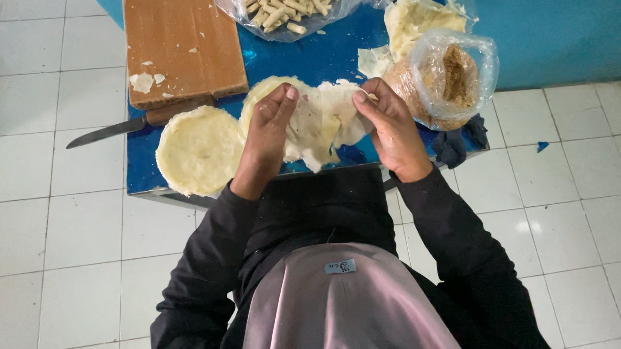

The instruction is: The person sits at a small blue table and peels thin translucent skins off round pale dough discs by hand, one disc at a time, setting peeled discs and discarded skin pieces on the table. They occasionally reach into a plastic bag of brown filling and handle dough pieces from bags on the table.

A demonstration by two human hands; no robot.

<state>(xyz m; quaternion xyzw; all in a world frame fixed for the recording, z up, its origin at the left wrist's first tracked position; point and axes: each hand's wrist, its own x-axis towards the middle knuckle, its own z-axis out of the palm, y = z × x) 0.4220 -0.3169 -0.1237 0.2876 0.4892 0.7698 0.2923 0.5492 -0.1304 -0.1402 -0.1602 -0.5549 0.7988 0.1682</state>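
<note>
My left hand (267, 138) and my right hand (391, 125) both pinch a thin, pale, floppy wrapper sheet (322, 121), stretched between them above the near edge of a low blue table (143, 171). Under the sheet lies a round stack of pale wrappers (265, 93), partly hidden by my left hand. A second round stack (199, 150) lies to the left of that hand. A clear bag of brown crumbly filling (442, 78) stands open just right of my right hand.
A wooden cutting board (179, 44) lies at the table's back left, with a knife (113, 129) beside its near edge, blade over the table's left side. A clear bag of rolled sticks (286, 8) sits at the back. A dark cloth (456, 144) lies at the right corner. White tiled floor surrounds the table.
</note>
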